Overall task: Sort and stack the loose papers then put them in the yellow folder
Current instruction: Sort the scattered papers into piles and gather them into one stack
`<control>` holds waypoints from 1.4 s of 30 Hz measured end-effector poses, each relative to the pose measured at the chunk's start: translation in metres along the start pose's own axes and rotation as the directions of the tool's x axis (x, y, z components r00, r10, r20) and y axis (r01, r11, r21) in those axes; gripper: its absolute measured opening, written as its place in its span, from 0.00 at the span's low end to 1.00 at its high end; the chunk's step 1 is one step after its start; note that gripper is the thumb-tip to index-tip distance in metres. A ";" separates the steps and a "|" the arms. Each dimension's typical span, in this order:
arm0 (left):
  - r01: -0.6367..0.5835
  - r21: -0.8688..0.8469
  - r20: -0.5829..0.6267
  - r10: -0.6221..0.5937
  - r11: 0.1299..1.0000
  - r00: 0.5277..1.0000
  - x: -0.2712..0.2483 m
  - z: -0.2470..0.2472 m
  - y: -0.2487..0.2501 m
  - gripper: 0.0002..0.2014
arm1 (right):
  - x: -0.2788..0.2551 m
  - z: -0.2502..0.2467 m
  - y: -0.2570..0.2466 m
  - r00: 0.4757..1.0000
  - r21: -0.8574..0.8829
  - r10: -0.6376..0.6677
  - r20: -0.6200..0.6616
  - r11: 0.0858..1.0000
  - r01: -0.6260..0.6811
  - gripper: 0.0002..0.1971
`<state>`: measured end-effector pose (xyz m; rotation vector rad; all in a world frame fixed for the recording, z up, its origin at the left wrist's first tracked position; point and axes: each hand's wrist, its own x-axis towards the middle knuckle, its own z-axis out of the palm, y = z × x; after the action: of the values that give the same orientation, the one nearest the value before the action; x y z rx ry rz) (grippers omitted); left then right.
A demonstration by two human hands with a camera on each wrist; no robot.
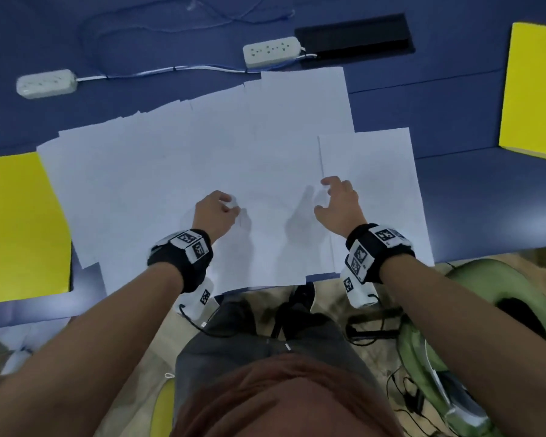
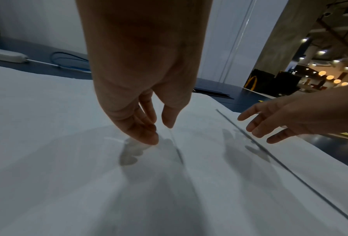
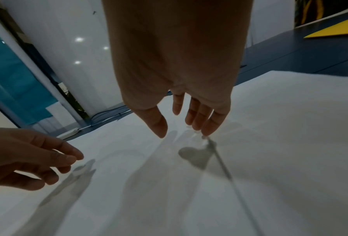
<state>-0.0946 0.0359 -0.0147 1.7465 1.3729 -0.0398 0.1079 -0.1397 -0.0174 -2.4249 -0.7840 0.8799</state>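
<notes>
Several loose white papers (image 1: pixel 202 152) lie fanned and overlapping across the blue table (image 1: pixel 470 200). A separate sheet (image 1: pixel 375 168) lies on top at the right. One yellow folder (image 1: pixel 19 225) lies flat at the left, partly under the papers, and another yellow folder (image 1: pixel 533 89) lies at the far right. My left hand (image 1: pixel 230 205) points its loosely bent fingers down at the papers (image 2: pixel 47 127), fingertips (image 2: pixel 152 140) at the surface, holding nothing. My right hand (image 1: pixel 322 195) hovers with spread fingers over the left edge of the right sheet (image 3: pixel 290 127), its little fingertip (image 3: pixel 205 135) at that edge.
Two white power strips (image 1: pixel 46 83) (image 1: pixel 271 51) with cables lie behind the papers, beside a black cable hatch (image 1: pixel 356 34). The papers overhang the table's near edge above my lap. A green chair (image 1: pixel 486 294) stands at the lower right.
</notes>
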 end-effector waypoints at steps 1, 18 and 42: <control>-0.001 0.024 -0.009 0.001 1.000 1.000 -0.001 -0.010 -0.008 0.14 | 0.001 0.010 -0.009 1.000 0.008 -0.013 0.027 1.000 0.012 0.29; 0.157 0.193 0.039 -0.168 0.968 0.985 -0.004 -0.046 -0.065 0.38 | -0.014 0.102 -0.073 0.986 -0.339 -0.045 0.160 0.936 0.097 0.41; 0.052 -0.181 -0.177 -0.084 0.982 0.981 -0.005 -0.045 -0.051 0.14 | -0.028 0.096 -0.075 0.975 -0.307 -0.096 0.200 0.939 0.156 0.39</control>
<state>-0.1578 0.0608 -0.0158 1.5862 1.5216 0.2046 -0.0025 -0.0820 -0.0300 -2.5556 -1.2243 0.9994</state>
